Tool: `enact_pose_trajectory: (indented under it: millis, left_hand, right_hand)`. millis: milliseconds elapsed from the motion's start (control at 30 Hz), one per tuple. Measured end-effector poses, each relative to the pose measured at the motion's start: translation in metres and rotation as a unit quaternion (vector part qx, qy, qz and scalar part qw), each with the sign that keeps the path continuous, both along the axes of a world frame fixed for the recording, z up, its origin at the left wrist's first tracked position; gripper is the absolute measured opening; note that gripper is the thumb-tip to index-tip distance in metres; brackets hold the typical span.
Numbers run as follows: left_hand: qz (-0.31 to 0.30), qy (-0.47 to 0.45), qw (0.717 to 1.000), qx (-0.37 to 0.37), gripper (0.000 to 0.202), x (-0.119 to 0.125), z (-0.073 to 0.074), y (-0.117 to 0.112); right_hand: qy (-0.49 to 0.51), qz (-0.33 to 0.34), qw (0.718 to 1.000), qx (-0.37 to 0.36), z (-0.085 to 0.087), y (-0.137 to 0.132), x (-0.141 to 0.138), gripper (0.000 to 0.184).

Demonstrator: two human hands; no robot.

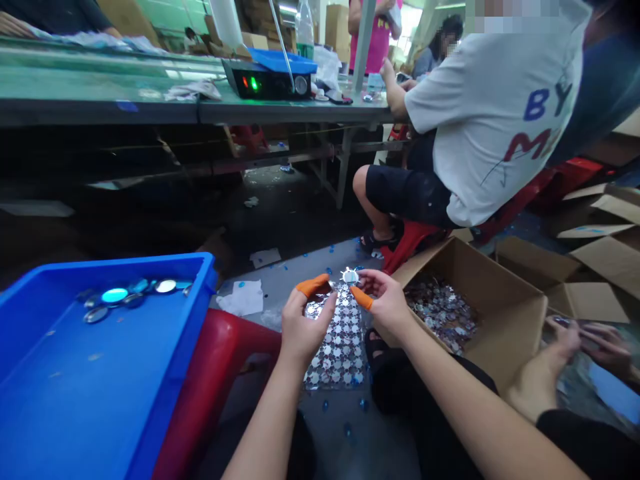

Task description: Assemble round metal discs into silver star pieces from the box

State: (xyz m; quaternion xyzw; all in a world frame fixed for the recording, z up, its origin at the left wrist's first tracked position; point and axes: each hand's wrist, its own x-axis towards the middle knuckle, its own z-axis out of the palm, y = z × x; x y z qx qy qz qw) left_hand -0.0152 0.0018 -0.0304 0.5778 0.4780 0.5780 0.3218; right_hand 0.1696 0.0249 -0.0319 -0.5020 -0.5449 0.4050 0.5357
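Observation:
In my right hand (387, 303), a small shiny disc (350, 275) with short tabs around its rim is held at the fingertips; an orange cover is on one digit. My left hand (307, 320), also with an orange-covered finger, is beside it with thumb and forefinger apart, and I see nothing between them. Below both hands, rows of similar shiny discs fill a clear-edged sheet or tray (335, 357) near the floor. To the right stands an open cardboard box (505, 313) with a heap of small shiny pieces (443, 313) inside.
A blue tray (100, 380) with several round mirror-like pieces (115, 295) rests by a red stool (220, 367) at left. A workbench (165, 110) runs across ahead. A person in a white shirt (495, 113) sits front right; another person's hands (590, 340) are at far right.

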Motion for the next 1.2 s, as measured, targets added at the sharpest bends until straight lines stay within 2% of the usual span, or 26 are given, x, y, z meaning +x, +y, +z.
enact_pose_trajectory:
  millis: [133,200,400,533,767,900,1067,1200]
  left_hand:
    - [0.031,0.057,0.998,0.004,0.037,-0.008,0.003,0.002]
    - [0.033,0.072,0.997,-0.001,0.039,-0.012,0.003,0.003]
    - [-0.059,0.096,0.994,-0.013,0.052,-0.018,-0.002,0.003]
    - [-0.075,0.162,0.984,0.023,0.046,-0.016,-0.003,0.003]
    - [-0.054,0.189,0.978,0.066,0.031,-0.006,-0.003,0.003]
    - [-0.095,0.186,0.976,0.065,0.030,-0.005,-0.001,0.002]
    - [-0.176,0.188,0.966,0.004,0.031,-0.013,0.005,-0.003]
    - [-0.229,0.164,0.956,-0.081,0.027,-0.021,0.007,-0.010]
  right_hand:
    - [-0.123,0.013,0.986,0.111,0.009,0.001,-0.004,0.035]
    - [-0.156,0.024,0.978,0.138,0.012,0.002,-0.006,0.033]
    - [-0.219,0.059,0.960,0.162,0.012,0.003,-0.005,0.033]
    - [-0.259,0.083,0.948,0.166,0.011,0.002,-0.004,0.036]
    - [-0.256,0.076,0.951,0.158,0.008,0.004,-0.003,0.035]
    - [-0.234,0.066,0.959,0.147,0.006,0.009,0.002,0.036]
    - [-0.185,0.049,0.972,0.133,0.003,0.019,0.011,0.032]
    - [-0.122,0.056,0.986,0.098,0.005,0.023,0.014,0.032]
